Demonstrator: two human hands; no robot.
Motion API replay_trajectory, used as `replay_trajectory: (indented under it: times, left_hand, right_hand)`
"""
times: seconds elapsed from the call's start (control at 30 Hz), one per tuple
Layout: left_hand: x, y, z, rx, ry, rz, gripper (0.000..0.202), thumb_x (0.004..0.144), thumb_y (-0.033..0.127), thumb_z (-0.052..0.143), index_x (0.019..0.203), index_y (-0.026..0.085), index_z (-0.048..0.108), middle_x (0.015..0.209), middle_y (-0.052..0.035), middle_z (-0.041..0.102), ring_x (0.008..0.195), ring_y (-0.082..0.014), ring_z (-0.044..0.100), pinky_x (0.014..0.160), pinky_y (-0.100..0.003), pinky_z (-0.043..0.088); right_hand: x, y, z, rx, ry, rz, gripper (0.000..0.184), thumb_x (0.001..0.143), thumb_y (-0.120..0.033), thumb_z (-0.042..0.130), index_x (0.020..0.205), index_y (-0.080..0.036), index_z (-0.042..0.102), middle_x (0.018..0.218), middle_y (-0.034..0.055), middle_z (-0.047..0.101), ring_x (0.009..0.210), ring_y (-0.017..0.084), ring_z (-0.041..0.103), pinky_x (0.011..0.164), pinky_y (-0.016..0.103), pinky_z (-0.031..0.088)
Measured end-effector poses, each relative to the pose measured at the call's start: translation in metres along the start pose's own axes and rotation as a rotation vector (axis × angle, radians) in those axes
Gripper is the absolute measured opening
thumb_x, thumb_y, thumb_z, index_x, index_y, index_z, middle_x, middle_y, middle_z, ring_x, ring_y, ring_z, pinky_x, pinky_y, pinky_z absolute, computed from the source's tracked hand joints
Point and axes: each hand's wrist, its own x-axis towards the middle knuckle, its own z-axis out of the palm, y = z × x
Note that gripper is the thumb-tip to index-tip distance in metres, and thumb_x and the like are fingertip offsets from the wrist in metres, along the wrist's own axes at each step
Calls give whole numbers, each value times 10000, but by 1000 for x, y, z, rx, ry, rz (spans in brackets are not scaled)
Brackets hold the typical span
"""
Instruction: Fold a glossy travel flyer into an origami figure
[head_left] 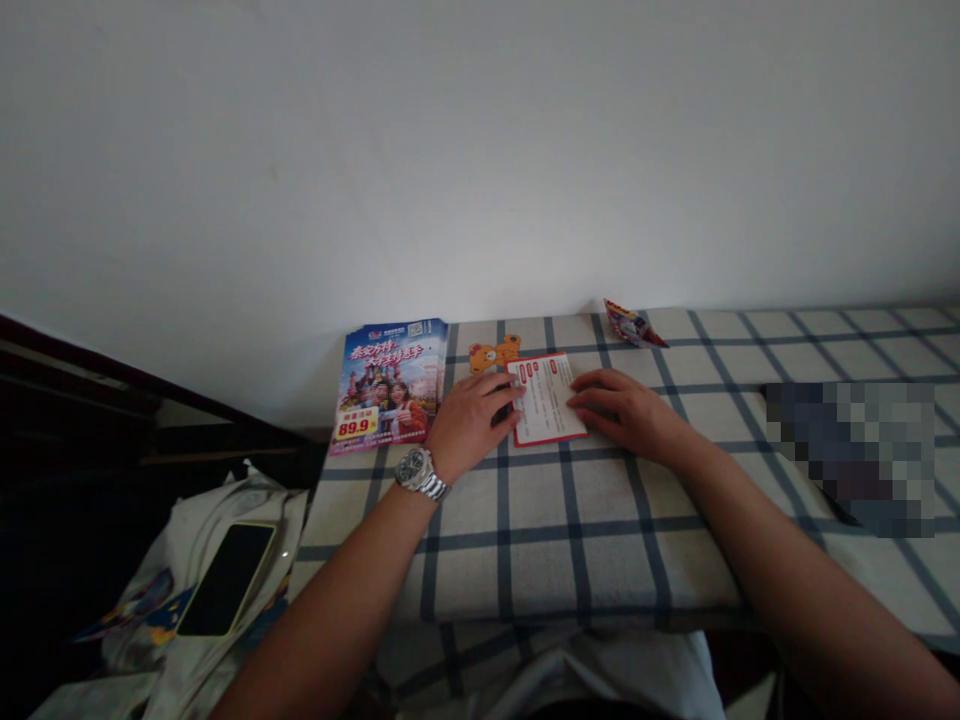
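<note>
A folded flyer (547,399), white with red edges and red print, lies on the checked cloth (585,510). My left hand (472,418), with a metal watch on the wrist, presses its fingertips on the flyer's left edge; the fingers are curled. My right hand (626,408) lies flat with fingers stretched onto the flyer's right edge. Both hands rest on the paper without lifting it.
A stack of colourful flyers (387,384) lies at the cloth's far left corner. An orange bear cut-out (494,353) and a small folded paper piece (631,324) sit by the white wall. A phone (226,579) lies on a bag lower left. A blurred dark patch (855,455) is right.
</note>
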Motion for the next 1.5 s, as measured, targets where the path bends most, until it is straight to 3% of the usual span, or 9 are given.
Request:
replay_trajectory:
  times: [0.17, 0.5, 0.63, 1.03, 1.23, 1.5]
  left_hand:
    - [-1, 2, -3, 3, -22, 15, 298, 945, 296, 723, 1239, 247, 713, 1353, -57, 665, 1246, -275, 619, 1090, -519, 502]
    - [0, 6, 0, 4, -30, -8, 272, 973, 255, 654, 1242, 227, 677, 1435, -72, 604, 1336, -278, 567, 1158, -511, 471]
    - [0, 7, 2, -2, -30, -9, 282, 968, 326, 681, 1228, 216, 659, 1480, -86, 573, 1372, -291, 544, 1176, -519, 463]
    - [0, 6, 2, -40, -48, -6, 311, 956, 311, 699, 1245, 222, 625, 1460, -92, 570, 1392, -285, 526, 1195, -517, 458]
    - [-1, 6, 2, -18, -50, 5, 466, 977, 314, 672, 1430, 281, 568, 1508, -81, 533, 1384, -289, 523, 1187, -542, 456]
    - [-1, 6, 3, 12, -69, 14, 425, 988, 339, 660, 1408, 297, 611, 1542, -64, 498, 1414, -287, 496, 1232, -552, 400]
  right_hand:
    - [1, 1, 2, -22, 34, 24, 248, 1010, -262, 597, 1238, -236, 691, 1360, 130, 662, 1258, 303, 641, 1076, 526, 549]
    - [1, 5, 5, -26, 30, 32, 259, 981, -280, 639, 1232, -250, 697, 1369, 125, 658, 1262, 318, 640, 1079, 547, 548]
    - [1, 6, 5, -33, 21, 30, 264, 977, -282, 641, 1234, -258, 695, 1377, 120, 657, 1270, 319, 635, 1089, 554, 538]
    - [2, 5, 5, -19, 15, 27, 260, 970, -274, 648, 1225, -262, 698, 1372, 119, 654, 1261, 319, 635, 1082, 564, 540]
    - [1, 4, 2, -4, 1, 28, 270, 978, -266, 635, 1238, -272, 705, 1389, 112, 647, 1283, 316, 623, 1090, 558, 535]
    - [0, 9, 4, 12, -10, 25, 274, 986, -263, 623, 1248, -259, 704, 1402, 115, 631, 1300, 301, 610, 1111, 537, 523]
